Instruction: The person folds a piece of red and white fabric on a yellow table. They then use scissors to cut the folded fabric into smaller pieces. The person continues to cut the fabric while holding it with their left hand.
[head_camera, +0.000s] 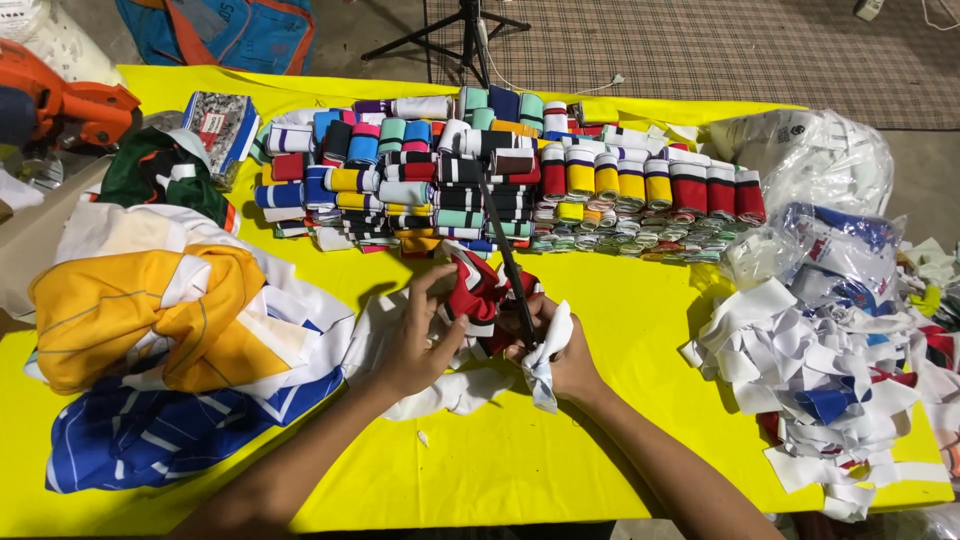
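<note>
On the yellow cloth-covered tabletop (560, 440), behind stacked striped knit bands (520, 180), your left hand (420, 335) pinched the red-and-white fabric piece (480, 290) while your right hand (565, 355) gripped long black scissors (505, 250).

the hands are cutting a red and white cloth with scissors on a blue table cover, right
Not quite: the table cover is yellow, not blue, as the head view shows. The rest holds: the left hand grips the red and white cloth while the right hand works the scissors.

A flat rectangular packet (221, 125), patterned grey-white with a red patch, is seen at the table's far left; crumpled clear plastic bags (825, 160) are piled at the far right.
</note>
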